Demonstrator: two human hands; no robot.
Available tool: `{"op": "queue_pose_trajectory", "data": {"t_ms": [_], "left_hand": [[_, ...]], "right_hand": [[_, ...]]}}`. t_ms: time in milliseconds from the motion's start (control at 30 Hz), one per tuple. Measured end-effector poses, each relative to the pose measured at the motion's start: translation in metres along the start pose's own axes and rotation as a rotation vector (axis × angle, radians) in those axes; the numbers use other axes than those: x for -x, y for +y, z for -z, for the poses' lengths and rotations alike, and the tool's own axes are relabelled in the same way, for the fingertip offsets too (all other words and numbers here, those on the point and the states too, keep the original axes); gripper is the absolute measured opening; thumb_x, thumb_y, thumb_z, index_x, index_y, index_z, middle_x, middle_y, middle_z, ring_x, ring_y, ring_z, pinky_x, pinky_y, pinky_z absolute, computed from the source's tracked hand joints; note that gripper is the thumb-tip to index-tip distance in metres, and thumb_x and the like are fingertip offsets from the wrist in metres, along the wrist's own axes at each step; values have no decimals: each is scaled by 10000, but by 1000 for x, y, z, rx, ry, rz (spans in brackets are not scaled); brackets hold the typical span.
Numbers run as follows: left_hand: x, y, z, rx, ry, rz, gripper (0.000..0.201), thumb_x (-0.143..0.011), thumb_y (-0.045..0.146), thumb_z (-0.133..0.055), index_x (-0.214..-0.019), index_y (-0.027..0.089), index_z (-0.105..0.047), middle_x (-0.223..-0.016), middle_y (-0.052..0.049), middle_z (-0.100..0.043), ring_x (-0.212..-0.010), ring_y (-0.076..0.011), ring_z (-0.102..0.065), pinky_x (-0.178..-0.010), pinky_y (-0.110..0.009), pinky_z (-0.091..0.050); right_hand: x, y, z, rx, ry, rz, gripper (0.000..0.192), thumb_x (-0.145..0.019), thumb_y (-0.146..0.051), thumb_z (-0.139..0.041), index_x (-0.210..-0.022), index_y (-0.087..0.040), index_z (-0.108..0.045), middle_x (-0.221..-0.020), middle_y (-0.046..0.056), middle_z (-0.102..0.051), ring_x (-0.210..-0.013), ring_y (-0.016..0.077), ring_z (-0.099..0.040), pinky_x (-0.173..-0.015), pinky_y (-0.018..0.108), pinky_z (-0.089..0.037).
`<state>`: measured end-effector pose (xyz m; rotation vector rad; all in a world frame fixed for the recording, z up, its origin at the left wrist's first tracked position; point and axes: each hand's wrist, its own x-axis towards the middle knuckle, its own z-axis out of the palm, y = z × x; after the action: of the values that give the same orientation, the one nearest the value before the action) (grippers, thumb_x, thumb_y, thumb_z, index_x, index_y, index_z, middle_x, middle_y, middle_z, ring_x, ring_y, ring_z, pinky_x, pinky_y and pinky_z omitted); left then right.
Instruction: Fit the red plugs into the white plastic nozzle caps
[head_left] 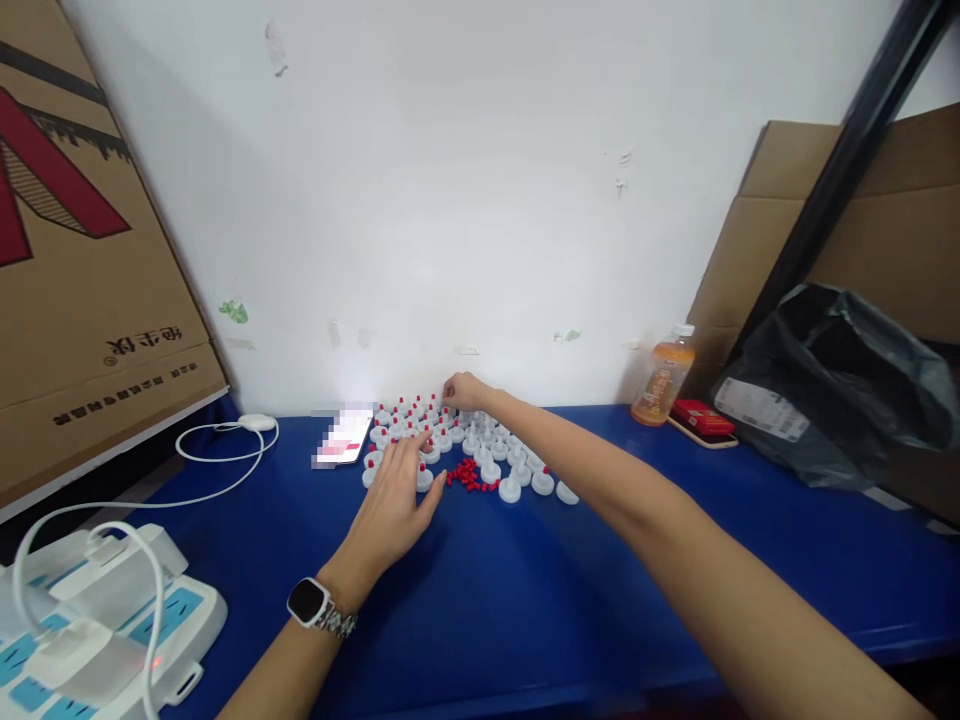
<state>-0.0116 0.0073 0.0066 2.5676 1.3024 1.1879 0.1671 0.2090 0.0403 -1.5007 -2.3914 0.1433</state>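
Observation:
Many white caps with a pointed spout stand together on the blue table [480, 600]. Those on the left carry small red tips, while most on the right, such as one white spout cap [510, 490], show a bare spout. A heap of loose red tips [466, 475] lies in front of them. My left hand [397, 490] is stretched out, palm down, over the front left caps, fingers apart with the thumb beside the heap. At the back of the group, my right hand [463, 391] pinches downward; its fingers hide what they hold, if anything.
A lit phone [349, 437] lies left of the caps. A white power strip [112, 620] with cables sits at front left. An orange drink bottle [664, 375], a red packet [701, 417] and a dark plastic bag [832, 370] stand right. Cardboard [90, 300] leans at left.

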Motion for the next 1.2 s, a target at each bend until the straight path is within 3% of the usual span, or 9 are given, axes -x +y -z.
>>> {"op": "queue_pose_trajectory", "data": {"t_ms": [133, 367, 500, 600, 700, 800, 900, 1033, 1200], "left_hand": [[-1, -1, -1, 0, 3, -10, 407, -974, 300, -483, -1362, 220, -389, -1228, -105, -543, -1182, -270, -498, -1019, -480, -439], [-3, 2, -1, 12, -10, -39, 311, -987, 277, -460, -1295, 227, -450, -1239, -103, -534, -1194, -262, -480, -1028, -469, -427], [-3, 3, 2, 12, 3, -41, 278, -982, 286, -482, -1254, 233, -486, -1204, -92, -557, -1158, -256, -506, -1005, -460, -445], [-5, 4, 2, 12, 57, -39, 320, -961, 328, -538, -1267, 248, -490, -1222, -84, -554, -1182, -257, -509, -1014, -456, -454], [-8, 8, -3, 20, 79, -61, 441, -943, 362, -572, -1351, 266, -437, -1314, -94, -513, -1246, -265, -493, -1047, -462, -449], [-8, 14, -8, 30, -1, -102, 476, -964, 374, -533, -1401, 256, -386, -1316, -109, -529, -1210, -267, -533, -1032, -467, -464], [-3, 15, -6, 28, -100, -126, 337, -1007, 354, -431, -1321, 234, -462, -1176, -98, -607, -1097, -257, -590, -969, -458, -497], [6, 6, 5, 3, -81, -62, 319, -1013, 353, -406, -1279, 198, -489, -1154, -107, -612, -1105, -256, -591, -968, -442, -491], [10, -5, 10, -17, -65, -27, 311, -1005, 382, -403, -1219, 197, -532, -1076, -97, -627, -1031, -255, -609, -901, -428, -512]], "right_hand": [[16, 9, 6, 49, 81, -59, 294, -908, -280, -536, -1115, -142, -693, -1109, 124, -719, -991, 214, -639, -842, 275, -428], [33, 22, 7, 75, 56, -119, 132, -835, -223, -620, -832, -149, -730, -928, 110, -747, -974, 243, -644, -971, 389, -325], [45, 14, 19, 15, 130, -131, 185, -886, -258, -557, -880, -168, -718, -938, 79, -745, -948, 215, -640, -951, 369, -333], [78, -3, 31, -76, 257, -115, 236, -923, -301, -495, -930, -185, -701, -943, 40, -735, -887, 174, -631, -879, 314, -376], [125, -29, 32, -432, 395, -2, 227, -877, -356, -578, -768, -195, -695, -716, -8, -689, -688, 154, -589, -761, 295, -401], [167, -53, 23, -576, 423, 50, 261, -859, -376, -623, -665, -208, -671, -602, -27, -614, -643, 153, -554, -715, 291, -386], [188, -64, 14, -617, 427, 63, 265, -895, -372, -596, -704, -216, -692, -635, -17, -629, -671, 161, -550, -769, 317, -373], [192, -61, 6, -348, 386, 56, 178, -921, -320, -578, -850, -232, -716, -814, 21, -685, -857, 201, -549, -865, 377, -313], [185, -65, -2, 120, 207, 232, 178, -913, -364, -612, -912, -215, -709, -934, 76, -647, -987, 253, -484, -876, 411, -290]]}}
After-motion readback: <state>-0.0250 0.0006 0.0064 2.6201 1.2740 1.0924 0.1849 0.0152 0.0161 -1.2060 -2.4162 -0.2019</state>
